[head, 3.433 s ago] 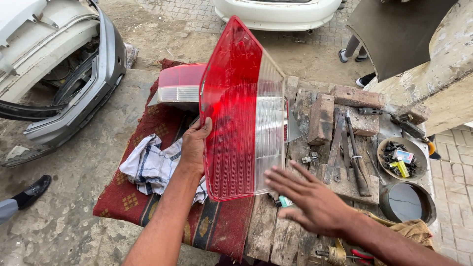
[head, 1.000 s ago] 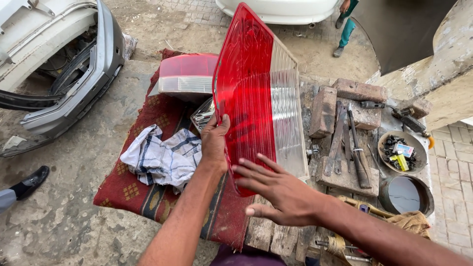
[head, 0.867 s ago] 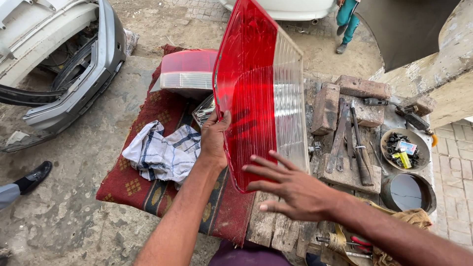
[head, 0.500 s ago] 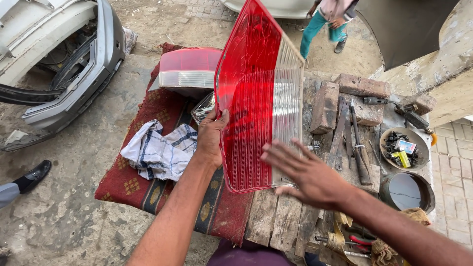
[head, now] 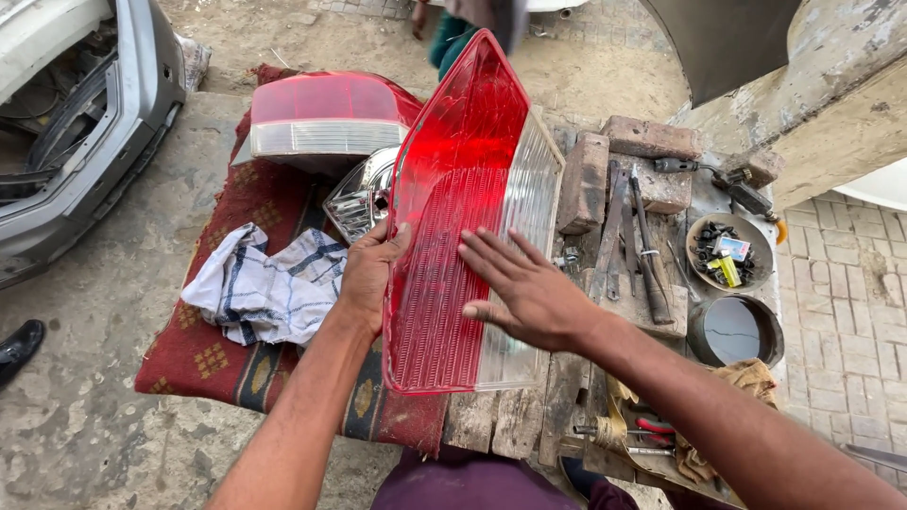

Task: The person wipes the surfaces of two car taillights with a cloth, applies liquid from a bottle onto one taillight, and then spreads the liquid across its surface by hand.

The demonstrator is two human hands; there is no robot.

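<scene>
Head view: the left hand [head: 367, 276] clamps the left edge of the red tail-light lens [head: 463, 217], held upright above the wooden bench [head: 529, 416]. The right hand [head: 529, 293] rests flat on its face, fingers spread. Bricks [head: 614, 165] crowd its right; the checked cloth [head: 265, 288] lies left.

Lens in my hands: the tail-light lens [head: 463, 217] is glossy ribbed plastic, red with a clear strip.
Second lamp: the other tail light [head: 326, 118] is smooth, shiny red and white plastic.
Cloth: the checked rag [head: 265, 288] is soft, crumpled fabric.
Mat: the red rug [head: 213, 354] is matt woven textile.
Bench: the wooden planks [head: 510, 420] are rough and weathered.
Bricks [head: 614, 161]: coarse, dusty.
</scene>
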